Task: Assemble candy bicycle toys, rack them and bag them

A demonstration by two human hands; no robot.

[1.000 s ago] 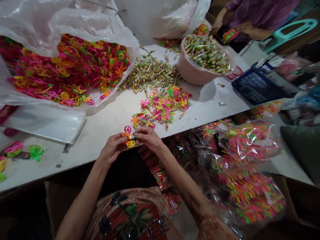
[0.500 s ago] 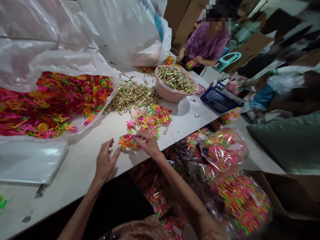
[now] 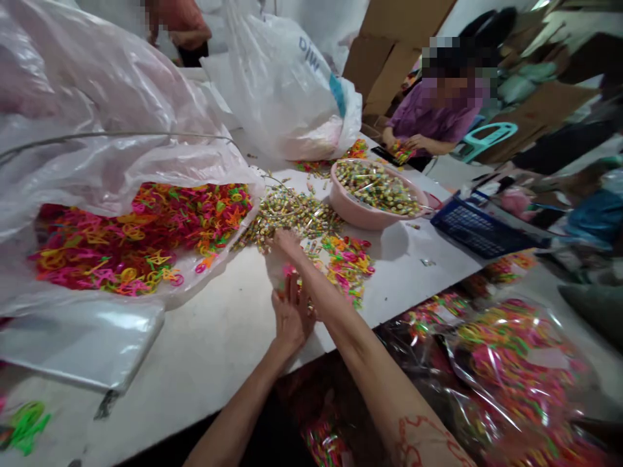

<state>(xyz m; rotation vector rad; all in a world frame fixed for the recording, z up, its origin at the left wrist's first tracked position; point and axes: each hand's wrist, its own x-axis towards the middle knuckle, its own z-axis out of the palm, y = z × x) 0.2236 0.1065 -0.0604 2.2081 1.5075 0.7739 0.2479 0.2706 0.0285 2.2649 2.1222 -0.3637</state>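
Note:
My left hand (image 3: pixel 294 316) lies near the table edge, its fingers stretched out against a small heap of bright plastic pieces (image 3: pixel 288 270), partly hidden behind the hand and my right forearm. My right hand (image 3: pixel 286 241) reaches across it to the near side of a spread pile of small capsule-like pieces (image 3: pixel 296 211). Its fingertips are down among them, too blurred to show whether they grip any. Just right of my right forearm lies another heap of pink, green, orange and yellow plastic pieces (image 3: pixel 348 263).
A pink basin (image 3: pixel 357 211) full of capsule-like pieces stands behind the heaps. At left, a large plastic bag (image 3: pixel 189 285) spills coloured pieces beside flat clear bags (image 3: pixel 82 344). A blue basket (image 3: pixel 479 227) is at right; filled bags (image 3: pixel 516 363) lie below the table edge. A co-worker (image 3: pixel 438 123) sits across.
My right hand has moved from the coloured pieces near the edge up to the capsule pile. My left hand has come against the small heap. The view has shifted left.

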